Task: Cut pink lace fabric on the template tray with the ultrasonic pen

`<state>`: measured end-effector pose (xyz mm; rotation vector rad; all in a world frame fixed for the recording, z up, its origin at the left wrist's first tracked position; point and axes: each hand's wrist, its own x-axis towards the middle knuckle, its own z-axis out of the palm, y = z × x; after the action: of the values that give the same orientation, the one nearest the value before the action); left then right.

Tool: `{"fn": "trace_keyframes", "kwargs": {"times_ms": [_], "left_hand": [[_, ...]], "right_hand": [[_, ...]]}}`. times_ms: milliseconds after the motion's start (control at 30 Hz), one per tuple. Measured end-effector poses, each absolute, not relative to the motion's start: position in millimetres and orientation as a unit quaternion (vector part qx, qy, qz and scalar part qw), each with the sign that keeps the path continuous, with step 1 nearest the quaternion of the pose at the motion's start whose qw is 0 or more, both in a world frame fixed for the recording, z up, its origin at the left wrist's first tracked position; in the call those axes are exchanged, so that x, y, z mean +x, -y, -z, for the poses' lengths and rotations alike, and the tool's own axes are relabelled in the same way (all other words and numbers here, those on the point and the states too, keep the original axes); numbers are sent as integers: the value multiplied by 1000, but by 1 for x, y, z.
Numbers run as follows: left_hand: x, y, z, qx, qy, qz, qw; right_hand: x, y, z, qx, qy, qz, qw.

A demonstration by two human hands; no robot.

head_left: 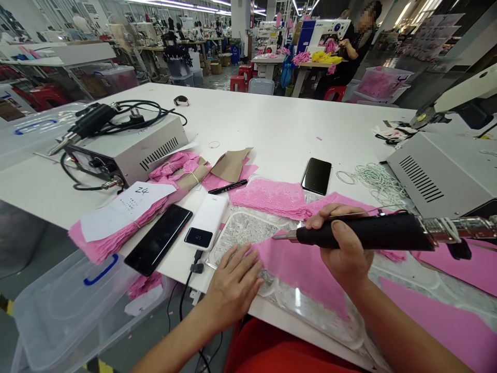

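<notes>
My right hand (347,248) is wrapped round a black-handled handheld welding gun (365,231), its narrow metal tip pointing left. The tip is at the upper edge of a pink fabric piece (298,269); whether it touches I cannot tell. That piece lies on a clear, textured plastic lid (236,230) at the table's front edge. My left hand (238,280) lies flat with fingers stretched out, at the fabric's left corner and holding nothing. Behind the tip rests a stack of pink lace pieces (272,197).
A power bank (207,217), a phone (159,238) and a marker (228,187) lie left. Another phone (317,176) and elastic loops (376,178) sit right. Grey boxes (151,140) stand on both sides. A plastic bin (70,311) is below left. A person sews at the back.
</notes>
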<state>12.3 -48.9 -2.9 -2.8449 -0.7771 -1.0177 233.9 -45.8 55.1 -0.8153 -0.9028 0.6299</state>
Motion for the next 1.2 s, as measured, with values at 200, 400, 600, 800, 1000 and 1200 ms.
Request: {"fn": "trace_keyframes", "kwargs": {"times_ms": [200,400,600,800,1000,1200], "left_hand": [[9,51,7,-907,267,324,20],[8,52,8,-906,273,324,21],[8,52,7,-904,274,327,20],[8,53,5,-905,280,319,31],[8,55,3,-904,284,318,42],[17,49,-5,-907,256,334,25]], "right_hand": [[227,50,-58,-350,428,-307,775],[216,47,-58,-333,447,-326,764],[214,45,-57,-328,444,-331,765],[213,47,-56,-350,448,-327,755],[226,49,-64,-354,412,-323,775],[274,56,-73,-386,368,-198,822]]}}
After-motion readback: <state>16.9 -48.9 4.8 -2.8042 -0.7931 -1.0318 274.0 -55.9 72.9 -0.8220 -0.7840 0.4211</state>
